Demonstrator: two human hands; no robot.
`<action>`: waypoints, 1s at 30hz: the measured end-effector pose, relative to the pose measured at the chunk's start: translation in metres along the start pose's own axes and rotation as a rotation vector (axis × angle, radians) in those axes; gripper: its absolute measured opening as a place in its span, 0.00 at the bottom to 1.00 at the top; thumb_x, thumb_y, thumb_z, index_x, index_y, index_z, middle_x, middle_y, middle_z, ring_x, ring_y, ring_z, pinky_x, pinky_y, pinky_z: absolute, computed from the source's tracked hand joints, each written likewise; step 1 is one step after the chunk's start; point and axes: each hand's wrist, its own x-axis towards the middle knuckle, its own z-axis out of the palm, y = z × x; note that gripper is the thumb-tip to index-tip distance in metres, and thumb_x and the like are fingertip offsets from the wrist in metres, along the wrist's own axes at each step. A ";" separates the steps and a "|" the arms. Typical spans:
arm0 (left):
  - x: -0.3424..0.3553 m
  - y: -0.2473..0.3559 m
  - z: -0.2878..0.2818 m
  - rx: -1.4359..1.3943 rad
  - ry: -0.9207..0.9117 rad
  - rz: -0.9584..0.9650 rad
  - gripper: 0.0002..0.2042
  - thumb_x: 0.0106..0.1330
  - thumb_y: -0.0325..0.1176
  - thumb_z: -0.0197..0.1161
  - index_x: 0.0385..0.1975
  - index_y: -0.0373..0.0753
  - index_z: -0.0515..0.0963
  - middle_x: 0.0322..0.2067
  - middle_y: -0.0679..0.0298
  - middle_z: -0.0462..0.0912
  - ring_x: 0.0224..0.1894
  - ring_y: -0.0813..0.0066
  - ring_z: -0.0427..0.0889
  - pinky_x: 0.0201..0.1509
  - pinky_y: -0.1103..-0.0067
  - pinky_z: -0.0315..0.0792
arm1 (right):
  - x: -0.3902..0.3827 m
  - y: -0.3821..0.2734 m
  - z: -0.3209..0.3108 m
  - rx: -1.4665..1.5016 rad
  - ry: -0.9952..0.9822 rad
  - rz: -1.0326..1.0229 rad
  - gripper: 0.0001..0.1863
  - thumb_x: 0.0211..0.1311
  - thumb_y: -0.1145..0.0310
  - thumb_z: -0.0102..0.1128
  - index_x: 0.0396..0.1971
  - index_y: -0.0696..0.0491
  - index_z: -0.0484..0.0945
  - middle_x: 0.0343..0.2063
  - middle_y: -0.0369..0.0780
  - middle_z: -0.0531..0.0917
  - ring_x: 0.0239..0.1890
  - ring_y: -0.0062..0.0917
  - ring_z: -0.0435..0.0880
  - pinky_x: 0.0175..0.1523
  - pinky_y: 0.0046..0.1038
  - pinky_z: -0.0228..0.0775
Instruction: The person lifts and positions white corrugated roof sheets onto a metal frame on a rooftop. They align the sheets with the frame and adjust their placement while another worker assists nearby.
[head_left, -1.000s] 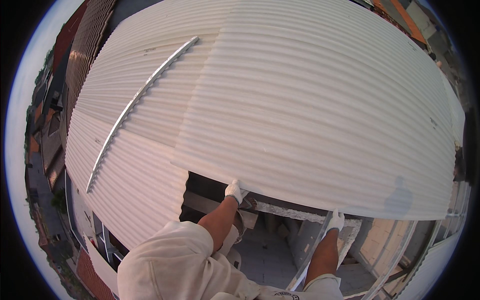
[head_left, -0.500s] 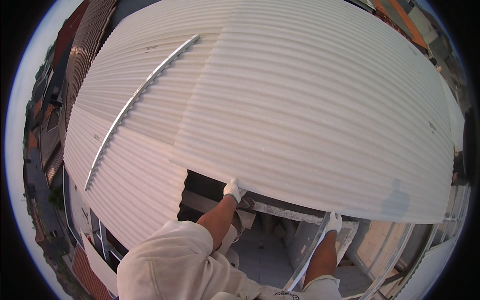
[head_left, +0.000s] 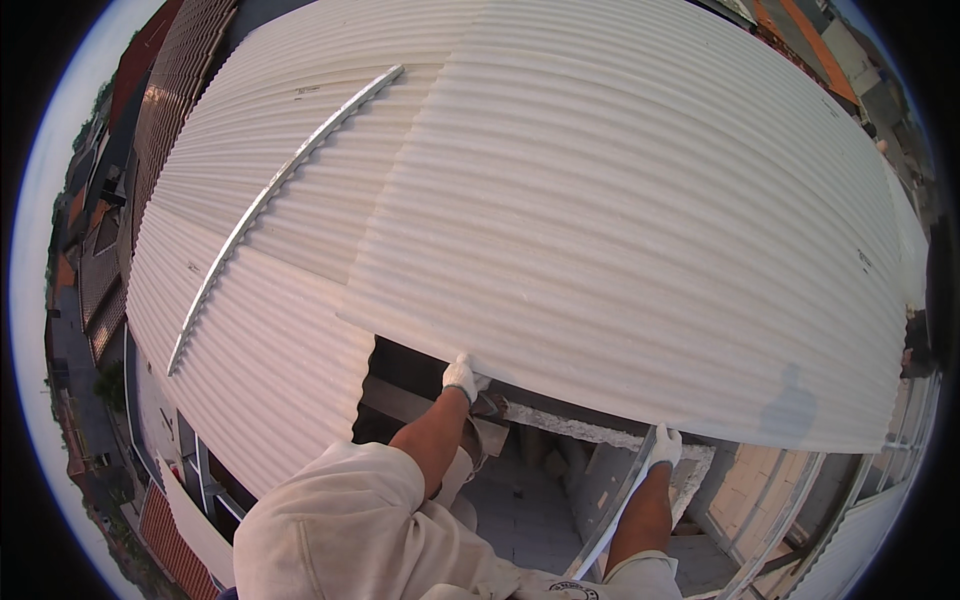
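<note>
A large white corrugated roofing sheet [head_left: 620, 220] spreads out in front of me, its near edge running from left of centre to the lower right. My left hand [head_left: 460, 378], in a white knitted glove, is closed on that edge with the thumb on top and the fingers out of sight underneath. Farther right, my right hand [head_left: 664, 446], gloved the same way, grips the same edge, right beside a metal beam [head_left: 622, 500]. To the left lies another corrugated sheet [head_left: 280, 350], apart from both hands.
A long, narrow metal bar [head_left: 262, 200] rests across the sheets at the left. Below my arms is an open gap with a floor [head_left: 520, 510] far down and a rough masonry wall top [head_left: 575, 425]. Metal framing [head_left: 790, 505] stands at the lower right. Tiled roofs [head_left: 160, 120] lie beyond the left side.
The view has tilted very slightly. Both hands keep their hold on the sheet's edge, with no clear movement of the sheet.
</note>
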 end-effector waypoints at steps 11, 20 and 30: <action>-0.003 -0.002 0.014 0.085 0.002 0.022 0.23 0.82 0.48 0.63 0.67 0.39 0.76 0.60 0.48 0.85 0.56 0.46 0.92 0.58 0.49 0.87 | 0.009 0.024 -0.002 0.006 0.031 -0.017 0.34 0.75 0.54 0.74 0.69 0.66 0.83 0.64 0.54 0.90 0.68 0.44 0.89 0.74 0.42 0.76; 0.014 0.010 -0.007 0.034 0.020 0.037 0.24 0.83 0.49 0.61 0.70 0.41 0.74 0.62 0.51 0.84 0.60 0.46 0.90 0.65 0.47 0.85 | -0.097 -0.032 0.006 -0.119 -0.070 0.090 0.37 0.75 0.48 0.72 0.71 0.63 0.82 0.68 0.57 0.87 0.72 0.49 0.86 0.77 0.43 0.74; -0.006 0.032 0.013 0.439 -0.044 -0.255 0.25 0.88 0.53 0.52 0.75 0.45 0.72 0.74 0.54 0.79 0.78 0.49 0.79 0.73 0.47 0.83 | -0.242 -0.073 -0.003 -0.274 -0.374 -0.015 0.37 0.77 0.41 0.68 0.74 0.53 0.82 0.71 0.50 0.86 0.73 0.50 0.84 0.80 0.45 0.73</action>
